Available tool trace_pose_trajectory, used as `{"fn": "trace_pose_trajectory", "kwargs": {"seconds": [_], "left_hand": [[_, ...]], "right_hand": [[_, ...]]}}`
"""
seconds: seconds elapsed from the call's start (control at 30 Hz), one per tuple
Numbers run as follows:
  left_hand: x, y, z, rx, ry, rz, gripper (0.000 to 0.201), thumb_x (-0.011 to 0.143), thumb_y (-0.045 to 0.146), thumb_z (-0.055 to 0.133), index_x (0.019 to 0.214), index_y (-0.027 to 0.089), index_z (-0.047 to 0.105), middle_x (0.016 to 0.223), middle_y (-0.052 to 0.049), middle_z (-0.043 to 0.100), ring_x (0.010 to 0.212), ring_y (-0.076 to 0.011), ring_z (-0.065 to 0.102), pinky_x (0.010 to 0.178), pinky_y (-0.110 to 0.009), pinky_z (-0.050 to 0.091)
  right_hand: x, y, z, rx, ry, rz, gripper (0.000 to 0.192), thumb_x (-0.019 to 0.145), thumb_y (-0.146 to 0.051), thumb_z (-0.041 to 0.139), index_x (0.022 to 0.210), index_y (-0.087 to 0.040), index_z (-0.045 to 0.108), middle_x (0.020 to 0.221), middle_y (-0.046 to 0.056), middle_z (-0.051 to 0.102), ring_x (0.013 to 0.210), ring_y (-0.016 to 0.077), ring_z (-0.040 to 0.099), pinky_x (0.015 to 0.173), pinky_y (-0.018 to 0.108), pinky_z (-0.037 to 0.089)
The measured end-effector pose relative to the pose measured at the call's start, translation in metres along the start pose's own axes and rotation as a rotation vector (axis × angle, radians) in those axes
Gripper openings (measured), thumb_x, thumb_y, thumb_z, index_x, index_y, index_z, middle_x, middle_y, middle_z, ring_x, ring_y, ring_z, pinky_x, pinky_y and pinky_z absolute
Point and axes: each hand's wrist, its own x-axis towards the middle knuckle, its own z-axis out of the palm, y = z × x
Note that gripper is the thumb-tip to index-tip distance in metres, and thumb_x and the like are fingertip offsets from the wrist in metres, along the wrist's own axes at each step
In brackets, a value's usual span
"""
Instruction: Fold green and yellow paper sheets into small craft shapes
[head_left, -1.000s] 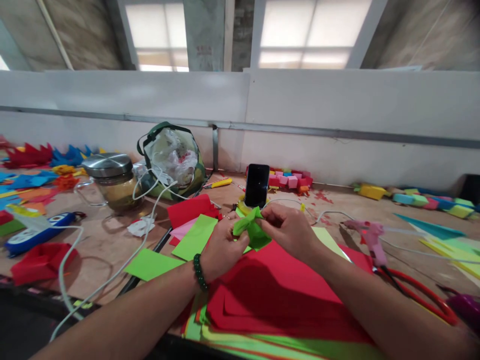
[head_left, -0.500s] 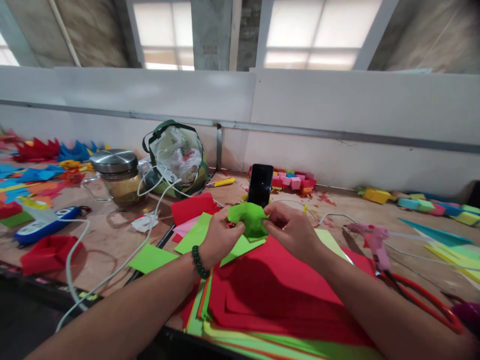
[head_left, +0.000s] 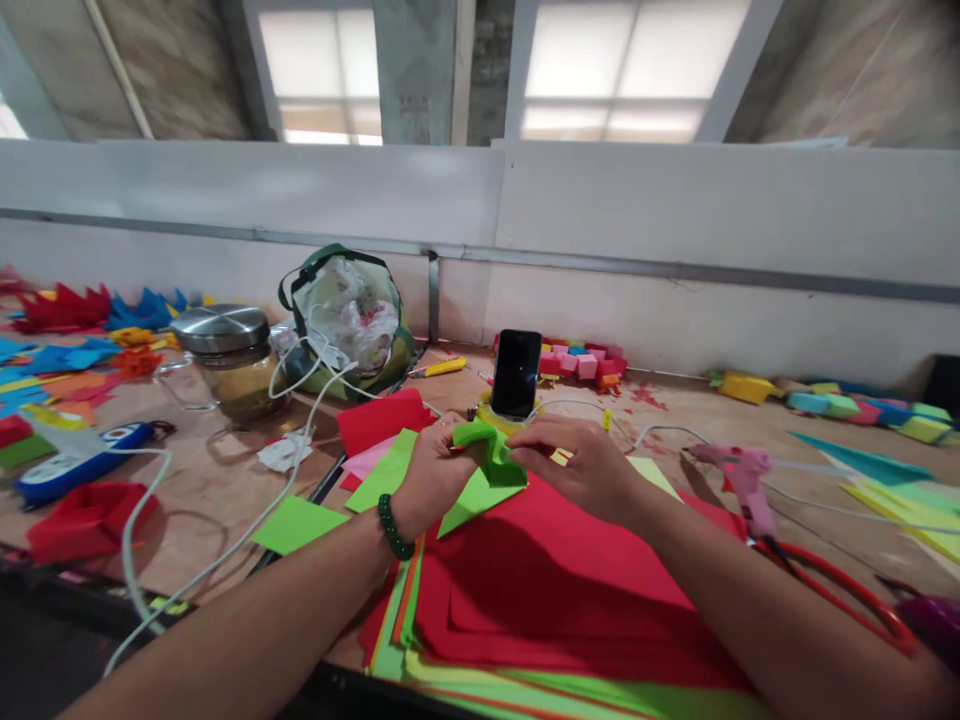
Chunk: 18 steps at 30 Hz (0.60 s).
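A folded piece of green paper (head_left: 495, 455) is held up between both hands, above the stack of red paper (head_left: 555, 590). My left hand (head_left: 435, 475) pinches its left side; a dark green bead bracelet (head_left: 394, 527) circles that wrist. At the paper's right edge, my right hand (head_left: 574, 465) has its thumb and fingers pinched together. Flat green sheets (head_left: 480, 500) lie just under the hands. Behind the paper stands a black phone (head_left: 517, 372), propped upright. Some fingertips are hidden behind the paper.
A pink glue gun (head_left: 742, 480) and orange-handled scissors (head_left: 840, 600) lie on the right. Left are a lidded glass jar (head_left: 232, 365), an open bag (head_left: 349, 320) with plastic inside, a yellow cutter (head_left: 442, 368) and a white cable (head_left: 289, 490). Folded paper pieces (head_left: 585, 362) line the wall.
The green paper has turned and bent inward, looking narrower than before. My right hand has shifted slightly left and its fingers are closer together over the paper's edge.
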Motion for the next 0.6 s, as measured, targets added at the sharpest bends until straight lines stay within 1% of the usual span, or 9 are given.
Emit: {"fn": "trace_pose_trajectory", "kwargs": {"seconds": [0.1,0.2,0.3,0.37,0.47,0.53,0.6], "left_hand": [[-0.002,0.000,0.000,0.024,-0.012,0.026,0.011,0.073,0.021,0.064,0.074,0.017,0.074,0.072,-0.003,0.060,0.071,-0.0162,0.054,0.066,-0.027,0.043],[-0.003,-0.001,-0.001,-0.034,0.003,0.018,0.013,0.076,0.025,0.065,0.081,0.018,0.075,0.080,-0.005,0.062,0.077,-0.0181,0.055,0.072,-0.030,0.044],[-0.005,-0.002,-0.003,-0.111,0.026,0.033,0.017,0.079,0.028,0.064,0.090,0.021,0.075,0.086,-0.005,0.060,0.081,-0.0188,0.054,0.075,-0.032,0.045],[-0.006,-0.004,-0.004,-0.125,0.025,0.066,0.019,0.080,0.029,0.065,0.095,0.022,0.075,0.088,-0.005,0.059,0.081,-0.0187,0.053,0.074,-0.032,0.044],[-0.007,-0.007,-0.004,-0.086,0.023,0.140,0.020,0.081,0.030,0.065,0.097,0.024,0.075,0.089,-0.006,0.057,0.083,-0.0191,0.052,0.073,-0.030,0.044],[-0.008,-0.007,-0.004,-0.043,0.026,0.192,0.021,0.081,0.032,0.066,0.098,0.024,0.075,0.089,-0.006,0.057,0.085,-0.0199,0.052,0.075,-0.031,0.043],[-0.008,-0.007,-0.004,-0.017,0.028,0.226,0.022,0.080,0.033,0.067,0.099,0.024,0.075,0.090,-0.006,0.056,0.087,-0.0200,0.052,0.076,-0.031,0.043]], "right_hand": [[-0.002,-0.002,0.005,-0.039,0.025,0.001,0.012,0.086,-0.024,0.059,0.085,-0.017,0.069,0.071,0.003,0.062,0.065,0.0130,0.056,0.061,0.025,0.044],[-0.005,-0.007,0.009,-0.109,0.047,-0.056,0.015,0.086,-0.029,0.059,0.088,-0.018,0.069,0.078,0.005,0.062,0.069,0.0142,0.057,0.064,0.026,0.045],[-0.008,-0.014,0.011,-0.212,0.098,-0.119,0.016,0.086,-0.031,0.059,0.092,-0.019,0.068,0.085,0.007,0.061,0.072,0.0149,0.057,0.064,0.027,0.045],[-0.010,-0.018,0.011,-0.293,0.145,-0.179,0.013,0.085,-0.028,0.058,0.090,-0.020,0.067,0.087,0.007,0.062,0.076,0.0157,0.057,0.064,0.027,0.045],[-0.010,-0.022,0.011,-0.432,0.190,-0.289,0.011,0.085,-0.021,0.055,0.084,-0.020,0.066,0.090,0.007,0.063,0.080,0.0172,0.057,0.069,0.029,0.046],[-0.010,-0.024,0.010,-0.493,0.202,-0.367,0.012,0.084,-0.016,0.053,0.084,-0.019,0.065,0.086,0.006,0.064,0.077,0.0168,0.056,0.069,0.029,0.046],[-0.009,-0.023,0.011,-0.529,0.205,-0.444,0.014,0.084,-0.013,0.052,0.089,-0.016,0.064,0.081,0.006,0.064,0.073,0.0164,0.055,0.068,0.029,0.047]]}}
